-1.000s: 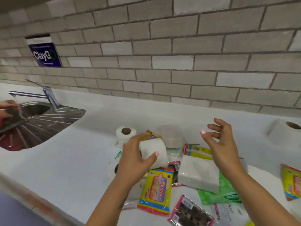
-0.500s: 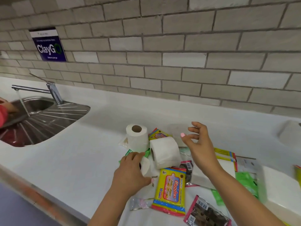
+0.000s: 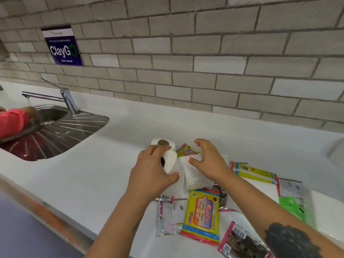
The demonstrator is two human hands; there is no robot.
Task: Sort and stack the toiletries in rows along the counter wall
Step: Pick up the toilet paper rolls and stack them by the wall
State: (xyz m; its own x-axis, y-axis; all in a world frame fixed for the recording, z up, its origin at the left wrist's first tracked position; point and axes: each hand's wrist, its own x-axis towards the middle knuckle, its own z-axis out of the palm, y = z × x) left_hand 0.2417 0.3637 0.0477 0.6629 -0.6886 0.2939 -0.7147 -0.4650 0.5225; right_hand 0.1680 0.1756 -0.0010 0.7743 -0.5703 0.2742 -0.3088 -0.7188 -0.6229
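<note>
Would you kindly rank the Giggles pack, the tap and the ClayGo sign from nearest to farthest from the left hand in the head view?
From the left hand:
1. Giggles pack, just right, toward the counter's front edge.
2. Tap, far left by the sink.
3. ClayGo sign, high on the wall, left.

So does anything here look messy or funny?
Yes. The packets, such as the Giggles wipes and Dove sachet, lie jumbled and overlapping, not in rows by the wall. The left hand grips a toilet roll lying sideways, while another roll stands upright.

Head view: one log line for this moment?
left hand: grips white toilet paper roll | right hand: over second white roll | rows: unstarted
</note>
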